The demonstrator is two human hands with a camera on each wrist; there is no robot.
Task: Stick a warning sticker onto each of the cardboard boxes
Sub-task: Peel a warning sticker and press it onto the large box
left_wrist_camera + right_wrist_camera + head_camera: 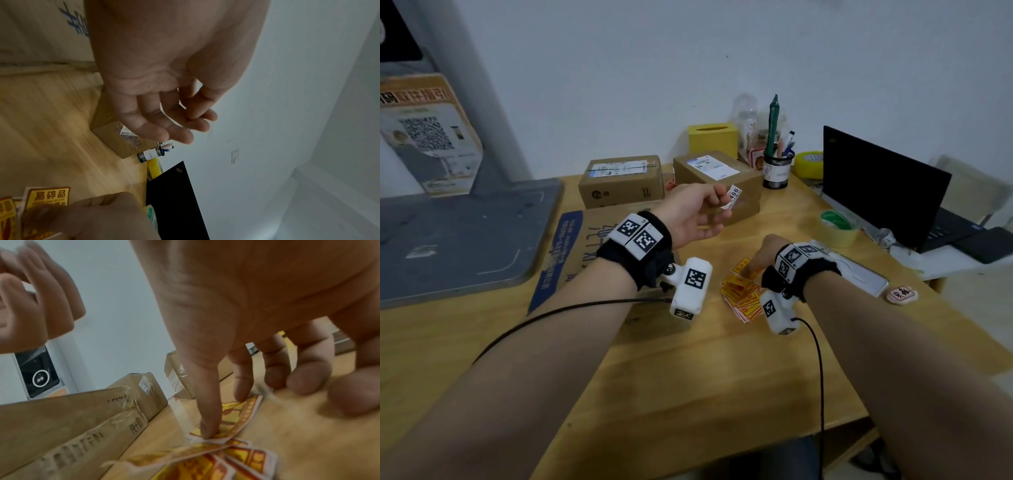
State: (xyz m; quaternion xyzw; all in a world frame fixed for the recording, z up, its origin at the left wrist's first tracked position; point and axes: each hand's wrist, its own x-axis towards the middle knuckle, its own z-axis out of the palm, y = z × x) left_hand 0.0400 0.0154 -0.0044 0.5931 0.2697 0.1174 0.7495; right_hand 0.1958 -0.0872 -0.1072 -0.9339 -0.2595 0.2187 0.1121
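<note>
No yellow warning sticker shows on any cardboard box, so the task looks to be at its start. Two small boxes stand in the upper middle of the head view, the left box (621, 181) and the right box (717, 183), and each carries only a white shipping label. A large flat box (589, 253) lies left of centre, under the left forearm; its top shows blue print only. All three seem still to need a sticker.

The pile of warning stickers (741, 294) lies on the wooden table (688, 377) at centre right of the head view, just beside the flat box. The right hand (767, 253) is down on the pile; in the right wrist view its index finger presses one sticker (238, 415) against the table, the other fingers loosely curled and gripping nothing.

The left hand (698, 214) hovers above and to the left, fingers relaxed and half curled. A small white numbered label sits at its fingertips, but whether it is held or stuck to the box behind cannot be told
</note>
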